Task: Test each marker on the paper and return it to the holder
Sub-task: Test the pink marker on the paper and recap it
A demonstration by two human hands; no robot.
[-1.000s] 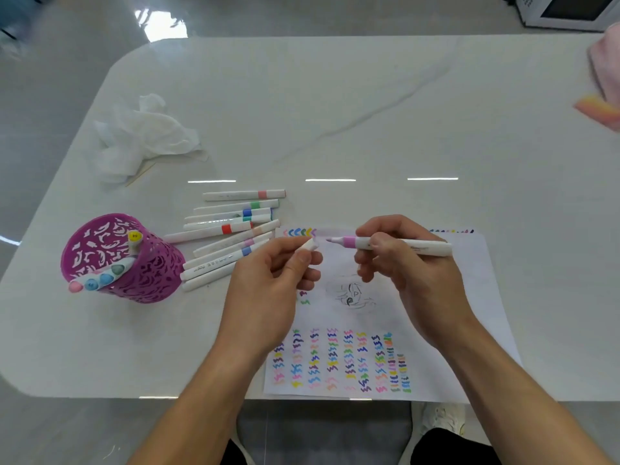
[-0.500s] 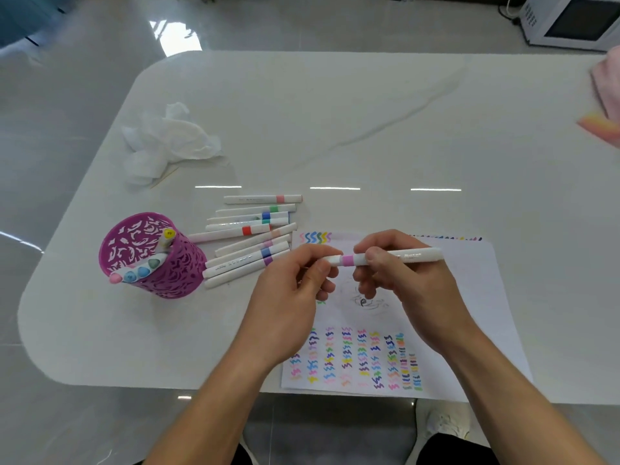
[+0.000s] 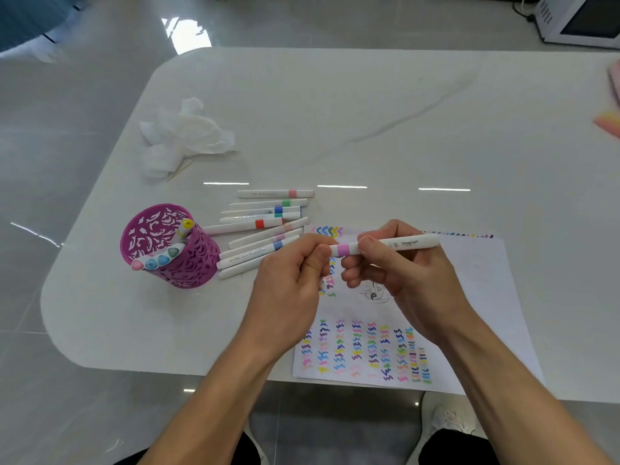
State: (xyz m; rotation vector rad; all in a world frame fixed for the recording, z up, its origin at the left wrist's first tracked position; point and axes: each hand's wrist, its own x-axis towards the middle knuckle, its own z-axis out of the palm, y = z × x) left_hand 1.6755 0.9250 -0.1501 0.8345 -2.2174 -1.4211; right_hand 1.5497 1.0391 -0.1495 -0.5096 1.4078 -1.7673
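Head-cam view down at a white table (image 3: 369, 112). Both hands meet over the top of the test paper (image 3: 469, 280), which is already covered w/ rows of coloured squiggles.

The right hand (image 3: 409, 280) grips a white marker (image 3: 402, 244) w/ a lilac-pink band, fingers and thumb curled round the barrel, holding it level just above the sheet. The left hand (image 3: 288, 283) pinches the marker's left end between thumb and curled fingers, right on the cap (image 3: 334, 250).

What changed: a sec ago the cap was off in the left hand and the tip was bare. Now the cap is on the tip and no nib shows — whether it has fully clicked home can't be told. That likely means this marker's test is over and it's ready to go back.

The purple cut-out holder (image 3: 201, 263) stands to the left, near the table's front-left edge, w/ a few markers (image 3: 161, 260) leaning in it. Beside it lie approx. nine loose markers (image 3: 265, 226) — these look untested, so much of the job remains.

Crumpled tissue (image 3: 188, 135) sits further back on the left.
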